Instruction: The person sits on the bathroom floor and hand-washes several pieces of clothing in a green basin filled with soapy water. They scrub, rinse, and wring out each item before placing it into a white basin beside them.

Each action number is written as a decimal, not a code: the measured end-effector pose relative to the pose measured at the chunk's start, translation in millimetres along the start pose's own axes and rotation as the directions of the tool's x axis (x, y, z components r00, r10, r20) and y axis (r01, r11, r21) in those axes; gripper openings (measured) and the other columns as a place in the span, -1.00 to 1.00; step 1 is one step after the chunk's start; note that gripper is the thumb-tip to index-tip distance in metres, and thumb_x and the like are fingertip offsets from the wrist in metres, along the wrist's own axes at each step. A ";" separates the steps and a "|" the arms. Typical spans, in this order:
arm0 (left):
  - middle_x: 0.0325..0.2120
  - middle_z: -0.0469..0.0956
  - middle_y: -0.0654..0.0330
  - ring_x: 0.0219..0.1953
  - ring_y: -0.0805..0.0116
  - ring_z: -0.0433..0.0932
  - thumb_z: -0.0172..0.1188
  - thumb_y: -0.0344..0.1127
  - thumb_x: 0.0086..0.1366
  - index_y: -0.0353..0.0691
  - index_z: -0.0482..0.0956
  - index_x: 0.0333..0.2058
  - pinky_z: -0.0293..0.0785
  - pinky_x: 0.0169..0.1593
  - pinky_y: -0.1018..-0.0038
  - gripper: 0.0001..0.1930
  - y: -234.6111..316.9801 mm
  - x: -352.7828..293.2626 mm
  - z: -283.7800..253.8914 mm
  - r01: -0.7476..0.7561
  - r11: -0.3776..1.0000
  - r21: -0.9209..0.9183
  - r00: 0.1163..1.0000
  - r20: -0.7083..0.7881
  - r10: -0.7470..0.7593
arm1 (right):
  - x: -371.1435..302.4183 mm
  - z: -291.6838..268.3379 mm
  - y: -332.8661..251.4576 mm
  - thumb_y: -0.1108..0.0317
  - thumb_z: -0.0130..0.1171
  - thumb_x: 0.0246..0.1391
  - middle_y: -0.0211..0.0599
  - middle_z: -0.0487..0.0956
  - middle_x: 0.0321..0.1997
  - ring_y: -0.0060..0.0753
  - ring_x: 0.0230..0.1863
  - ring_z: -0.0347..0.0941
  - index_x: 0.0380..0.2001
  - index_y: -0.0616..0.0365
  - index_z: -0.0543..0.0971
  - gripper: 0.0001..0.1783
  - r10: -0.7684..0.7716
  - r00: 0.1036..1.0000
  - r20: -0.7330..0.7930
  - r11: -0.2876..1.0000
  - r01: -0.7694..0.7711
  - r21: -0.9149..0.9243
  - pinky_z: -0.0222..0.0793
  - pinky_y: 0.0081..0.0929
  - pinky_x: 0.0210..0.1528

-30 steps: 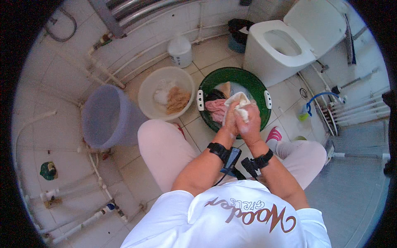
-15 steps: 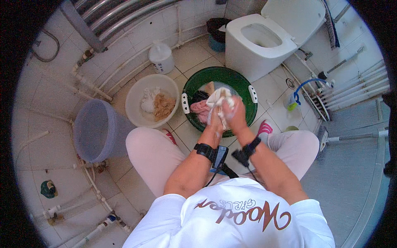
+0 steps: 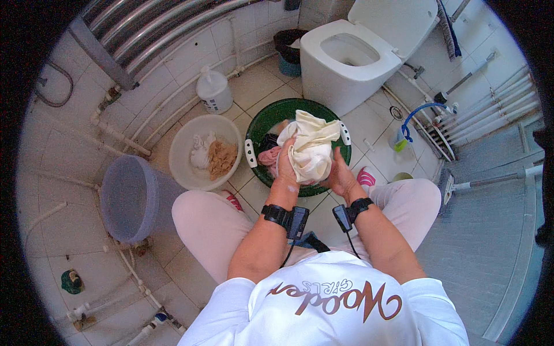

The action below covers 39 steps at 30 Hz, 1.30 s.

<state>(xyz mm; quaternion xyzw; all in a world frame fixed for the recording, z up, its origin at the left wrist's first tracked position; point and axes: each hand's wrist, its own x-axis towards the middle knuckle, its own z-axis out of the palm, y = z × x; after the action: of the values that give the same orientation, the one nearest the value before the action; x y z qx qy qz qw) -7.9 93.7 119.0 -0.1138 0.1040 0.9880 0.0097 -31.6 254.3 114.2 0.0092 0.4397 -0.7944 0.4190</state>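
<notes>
While your left hand [image 3: 286,165] clasps the cream cloth [image 3: 313,151] over the green tub [image 3: 265,121], your right hand [image 3: 342,176] has a loosely spread grip at the cloth's right edge.

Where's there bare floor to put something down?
Bare tiles lie between the white container, the bin and the green tub. It's crowded over the tub, with the left hand, right hand and cream cloth, and on its left, where the white basin sits close.
</notes>
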 end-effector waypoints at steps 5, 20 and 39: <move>-0.12 0.56 -0.03 -0.13 0.05 0.58 0.07 -0.17 0.23 -0.39 0.43 0.03 0.54 -0.02 0.25 -0.52 4.6 -2.6 2.8 -0.066 0.997 0.038 0.997 -0.028 0.067 | 2.8 4.5 10.9 -0.34 -0.32 0.22 -0.21 0.25 0.35 -0.16 0.29 0.25 0.34 -0.10 0.13 -0.22 0.108 0.987 0.123 0.966 -0.133 0.223 0.21 -0.07 0.24; -0.04 0.47 -0.06 -0.03 -0.09 0.50 -0.03 -0.37 0.07 -0.43 0.36 0.04 0.47 0.03 -0.04 -0.49 1.6 38.0 -124.4 0.003 1.000 -0.019 0.969 -0.246 -0.008 | 31.9 3.8 -53.0 0.40 -0.10 0.21 -0.48 0.37 -0.54 -0.66 -0.62 0.18 0.11 0.21 0.32 -0.60 -0.350 0.897 -0.271 0.935 0.319 -0.154 0.16 -0.66 -0.60; 0.09 0.36 0.00 0.16 0.02 0.33 0.34 -0.28 -0.06 -0.15 0.19 0.19 0.26 0.23 0.32 -0.20 -7.1 24.9 -153.8 0.159 -0.137 0.978 0.776 -0.038 0.630 | 0.2 56.5 -138.0 0.36 -0.10 0.22 -0.48 0.48 -0.51 -0.73 -0.58 0.21 -0.11 0.22 0.52 -0.72 -0.579 0.814 0.050 0.589 0.460 -0.665 0.15 -0.73 -0.51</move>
<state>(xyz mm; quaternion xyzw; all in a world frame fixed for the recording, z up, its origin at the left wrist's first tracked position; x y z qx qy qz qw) 2.5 68.6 -34.6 -0.3084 0.8062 0.4867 -0.1340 -104.8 250.5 244.1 -0.1973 0.7038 -0.6744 0.1046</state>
